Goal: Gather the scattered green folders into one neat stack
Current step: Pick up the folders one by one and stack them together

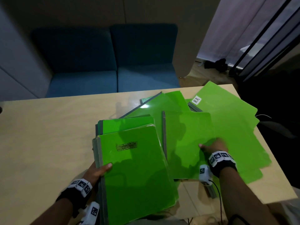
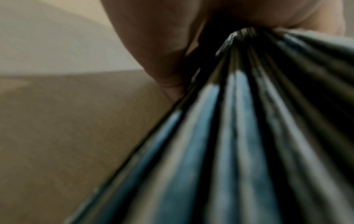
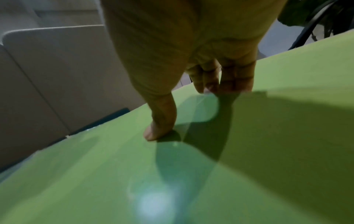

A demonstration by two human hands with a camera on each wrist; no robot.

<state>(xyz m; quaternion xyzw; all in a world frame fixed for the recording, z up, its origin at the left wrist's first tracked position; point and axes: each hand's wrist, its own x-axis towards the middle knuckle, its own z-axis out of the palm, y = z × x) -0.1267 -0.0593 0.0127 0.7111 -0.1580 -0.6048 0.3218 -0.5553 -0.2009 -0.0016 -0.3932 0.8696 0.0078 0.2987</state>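
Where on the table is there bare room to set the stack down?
The table's left half is bare, from the far edge to the near edge, bordered on the right by the stack the left hand grips. A small bare patch shows near the right forearm. The right half is crowded with overlapping folders, under the right hand.
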